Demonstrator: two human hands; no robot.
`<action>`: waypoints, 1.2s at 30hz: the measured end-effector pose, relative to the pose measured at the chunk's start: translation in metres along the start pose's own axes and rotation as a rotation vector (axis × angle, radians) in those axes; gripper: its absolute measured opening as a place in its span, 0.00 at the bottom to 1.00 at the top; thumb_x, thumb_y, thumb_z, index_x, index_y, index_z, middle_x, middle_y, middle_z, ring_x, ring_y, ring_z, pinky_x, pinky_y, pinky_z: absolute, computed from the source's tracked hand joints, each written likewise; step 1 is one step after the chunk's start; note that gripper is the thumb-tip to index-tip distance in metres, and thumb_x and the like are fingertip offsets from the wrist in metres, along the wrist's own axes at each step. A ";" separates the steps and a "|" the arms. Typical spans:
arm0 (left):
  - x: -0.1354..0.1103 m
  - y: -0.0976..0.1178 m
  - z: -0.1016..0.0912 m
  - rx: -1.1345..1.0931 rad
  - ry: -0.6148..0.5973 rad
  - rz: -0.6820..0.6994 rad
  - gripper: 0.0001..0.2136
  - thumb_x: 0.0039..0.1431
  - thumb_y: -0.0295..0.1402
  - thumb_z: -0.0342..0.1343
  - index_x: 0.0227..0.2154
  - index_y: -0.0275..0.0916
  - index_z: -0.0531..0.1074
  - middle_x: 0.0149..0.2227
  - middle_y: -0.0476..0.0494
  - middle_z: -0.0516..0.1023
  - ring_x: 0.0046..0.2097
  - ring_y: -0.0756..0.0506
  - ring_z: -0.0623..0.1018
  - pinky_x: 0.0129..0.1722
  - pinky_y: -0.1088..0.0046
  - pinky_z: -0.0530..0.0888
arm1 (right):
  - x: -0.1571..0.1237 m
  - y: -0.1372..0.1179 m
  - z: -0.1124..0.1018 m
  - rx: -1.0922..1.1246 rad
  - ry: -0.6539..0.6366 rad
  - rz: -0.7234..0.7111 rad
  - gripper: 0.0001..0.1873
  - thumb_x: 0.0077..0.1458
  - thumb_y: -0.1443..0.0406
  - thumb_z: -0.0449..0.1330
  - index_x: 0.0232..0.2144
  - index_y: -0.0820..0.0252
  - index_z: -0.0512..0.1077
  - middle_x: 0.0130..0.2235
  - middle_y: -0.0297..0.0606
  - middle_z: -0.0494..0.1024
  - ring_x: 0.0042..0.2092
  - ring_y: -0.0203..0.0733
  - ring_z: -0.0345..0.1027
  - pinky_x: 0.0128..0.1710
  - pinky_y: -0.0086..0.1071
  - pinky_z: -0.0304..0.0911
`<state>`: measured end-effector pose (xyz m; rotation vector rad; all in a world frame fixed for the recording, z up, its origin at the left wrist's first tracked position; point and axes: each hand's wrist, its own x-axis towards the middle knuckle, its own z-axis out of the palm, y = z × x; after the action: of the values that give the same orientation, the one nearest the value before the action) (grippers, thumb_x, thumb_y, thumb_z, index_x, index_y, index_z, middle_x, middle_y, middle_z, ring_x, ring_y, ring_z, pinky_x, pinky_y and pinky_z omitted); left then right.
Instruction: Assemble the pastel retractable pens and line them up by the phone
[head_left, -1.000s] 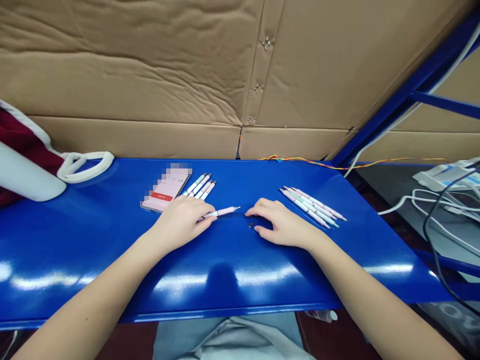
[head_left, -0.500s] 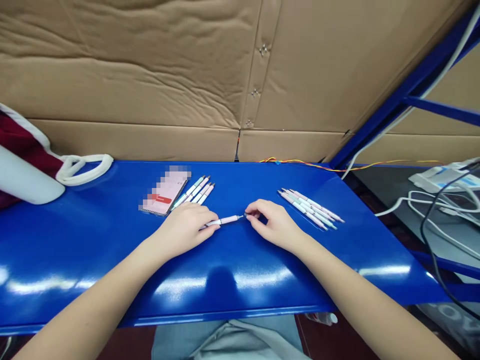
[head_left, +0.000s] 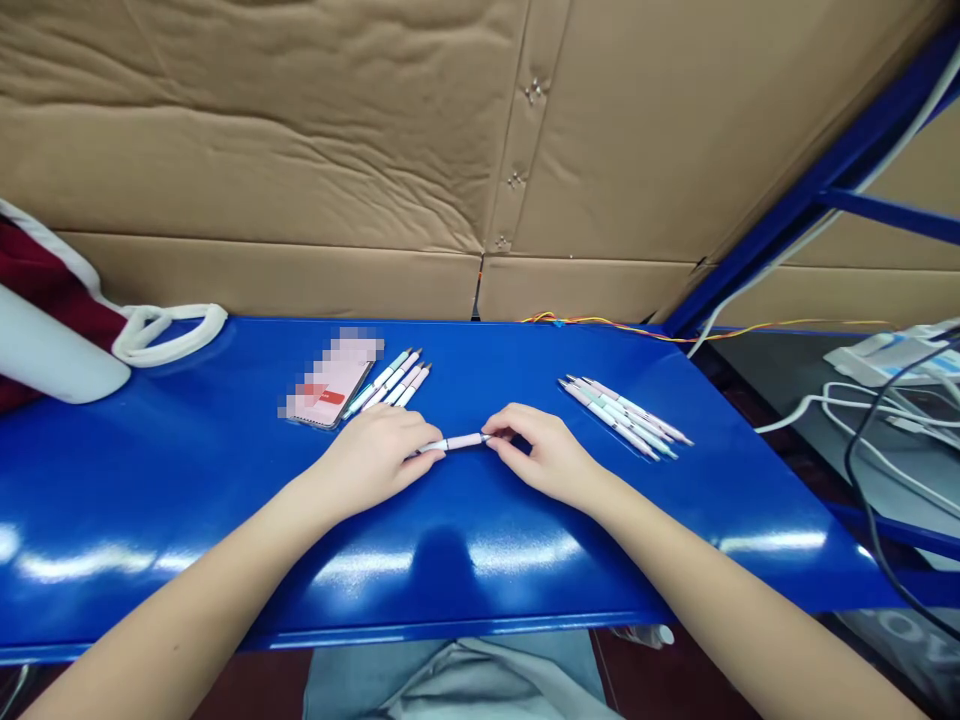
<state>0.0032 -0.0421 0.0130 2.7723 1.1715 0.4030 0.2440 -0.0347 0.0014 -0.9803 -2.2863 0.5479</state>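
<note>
A pink-and-white pen point(head_left: 454, 442) is held roughly level over a blue metal table point(head_left: 150, 500), between the hands. The L hand point(head_left: 373, 450) is curled over one end of the pen, which is hidden under the fingers, & the R hand point(head_left: 544, 455) is pinched on the other end, so both grips appear closed on it. Whether the pen is touching the table can't be told.

As things lie, this 1 pen is apart from the others & in hand. A small group of approx 4 pens point(head_left: 391, 384) is laid side by side just beyond the L hand, next to a smartphone point(head_left: 328, 380) w/ a blurred screen. A larger bunch of pens point(head_left: 622, 414) w/ pink & teal parts is laid in a loose fan to the right, near the R hand but not held. Both groups are left lying on the table.

A white bottle point(head_left: 52, 345) & a maroon bag point(head_left: 45, 290) are placed at the far left, & white cables point(head_left: 877, 430) are seen at the right, below a cardboard wall point(head_left: 262, 170)
</note>
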 end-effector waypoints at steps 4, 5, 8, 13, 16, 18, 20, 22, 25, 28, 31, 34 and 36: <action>-0.001 0.001 0.001 0.001 0.037 -0.019 0.10 0.63 0.38 0.48 0.38 0.42 0.73 0.34 0.48 0.77 0.36 0.47 0.75 0.39 0.71 0.67 | 0.000 -0.003 0.000 0.018 -0.010 0.041 0.06 0.59 0.67 0.53 0.35 0.59 0.70 0.33 0.36 0.74 0.35 0.37 0.67 0.35 0.30 0.61; -0.001 0.002 0.001 0.001 0.046 -0.026 0.10 0.63 0.38 0.48 0.38 0.42 0.73 0.35 0.48 0.77 0.37 0.47 0.75 0.39 0.71 0.68 | 0.001 -0.004 0.000 0.014 -0.019 0.055 0.06 0.60 0.67 0.52 0.35 0.59 0.70 0.34 0.37 0.75 0.35 0.37 0.68 0.36 0.30 0.61; -0.002 0.003 0.000 -0.014 0.054 -0.042 0.10 0.64 0.37 0.47 0.39 0.42 0.72 0.37 0.48 0.76 0.37 0.48 0.75 0.38 0.72 0.69 | 0.001 -0.004 0.001 -0.024 -0.056 0.087 0.09 0.62 0.66 0.49 0.34 0.59 0.69 0.34 0.36 0.75 0.36 0.38 0.68 0.38 0.31 0.60; -0.003 0.006 -0.001 -0.057 0.034 -0.060 0.10 0.64 0.37 0.45 0.40 0.42 0.71 0.38 0.48 0.75 0.37 0.49 0.75 0.36 0.75 0.69 | 0.001 -0.003 0.000 -0.053 -0.102 0.132 0.13 0.63 0.63 0.47 0.31 0.59 0.69 0.30 0.35 0.74 0.33 0.38 0.67 0.36 0.32 0.59; -0.002 0.007 -0.001 -0.066 0.028 -0.058 0.10 0.64 0.37 0.45 0.40 0.42 0.70 0.39 0.47 0.74 0.39 0.48 0.74 0.38 0.75 0.69 | 0.000 -0.004 -0.003 0.053 -0.071 0.158 0.11 0.58 0.62 0.55 0.43 0.59 0.67 0.35 0.36 0.74 0.34 0.37 0.66 0.34 0.30 0.61; -0.002 0.007 -0.002 -0.069 0.030 -0.062 0.09 0.64 0.37 0.46 0.40 0.42 0.70 0.39 0.47 0.73 0.39 0.48 0.74 0.38 0.74 0.69 | -0.001 -0.005 -0.005 0.078 -0.044 0.138 0.13 0.56 0.64 0.58 0.44 0.59 0.65 0.36 0.37 0.73 0.35 0.37 0.66 0.35 0.30 0.61; -0.002 0.006 -0.002 -0.072 0.034 -0.068 0.09 0.64 0.37 0.46 0.41 0.42 0.69 0.39 0.47 0.73 0.39 0.48 0.74 0.38 0.74 0.69 | -0.001 -0.006 -0.005 0.049 -0.044 0.102 0.05 0.57 0.66 0.56 0.38 0.59 0.66 0.35 0.36 0.73 0.36 0.37 0.65 0.36 0.31 0.61; -0.002 0.006 -0.002 -0.075 0.038 -0.070 0.09 0.64 0.36 0.45 0.40 0.42 0.69 0.39 0.47 0.73 0.39 0.48 0.74 0.38 0.74 0.69 | 0.000 -0.006 -0.004 0.008 -0.074 0.078 0.04 0.60 0.66 0.53 0.34 0.59 0.67 0.33 0.36 0.72 0.35 0.37 0.64 0.37 0.31 0.60; -0.001 0.006 -0.001 -0.078 0.037 -0.067 0.09 0.64 0.36 0.45 0.40 0.42 0.69 0.39 0.47 0.73 0.39 0.48 0.74 0.38 0.73 0.69 | 0.001 -0.004 -0.003 -0.049 -0.115 0.089 0.10 0.63 0.65 0.49 0.31 0.59 0.68 0.30 0.35 0.73 0.34 0.38 0.64 0.37 0.33 0.57; -0.001 0.006 -0.001 -0.090 0.036 -0.067 0.09 0.64 0.36 0.45 0.40 0.42 0.69 0.39 0.47 0.73 0.39 0.48 0.74 0.38 0.73 0.70 | 0.000 -0.003 -0.003 -0.073 -0.087 0.111 0.06 0.59 0.61 0.55 0.36 0.58 0.67 0.33 0.36 0.74 0.37 0.40 0.65 0.40 0.36 0.56; -0.001 0.007 -0.001 -0.095 0.034 -0.074 0.09 0.64 0.36 0.45 0.40 0.41 0.69 0.39 0.46 0.73 0.39 0.47 0.74 0.38 0.72 0.70 | 0.000 -0.003 -0.004 -0.090 -0.069 0.077 0.07 0.58 0.62 0.57 0.38 0.58 0.67 0.36 0.37 0.73 0.39 0.41 0.64 0.41 0.35 0.55; -0.001 0.007 -0.001 -0.096 0.030 -0.074 0.09 0.64 0.36 0.45 0.40 0.41 0.69 0.39 0.46 0.73 0.39 0.47 0.74 0.38 0.72 0.70 | 0.000 -0.004 -0.005 -0.158 -0.110 0.062 0.12 0.63 0.62 0.49 0.31 0.59 0.69 0.31 0.36 0.72 0.36 0.39 0.62 0.39 0.35 0.54; -0.001 0.007 -0.001 -0.104 0.031 -0.067 0.09 0.64 0.36 0.45 0.40 0.41 0.69 0.39 0.46 0.73 0.39 0.48 0.74 0.38 0.72 0.70 | 0.000 -0.004 -0.006 -0.167 -0.107 0.063 0.12 0.62 0.60 0.51 0.32 0.59 0.70 0.32 0.37 0.72 0.36 0.40 0.62 0.40 0.36 0.54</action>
<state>0.0073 -0.0478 0.0154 2.6405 1.2096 0.4869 0.2457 -0.0366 0.0082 -1.1314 -2.4346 0.4512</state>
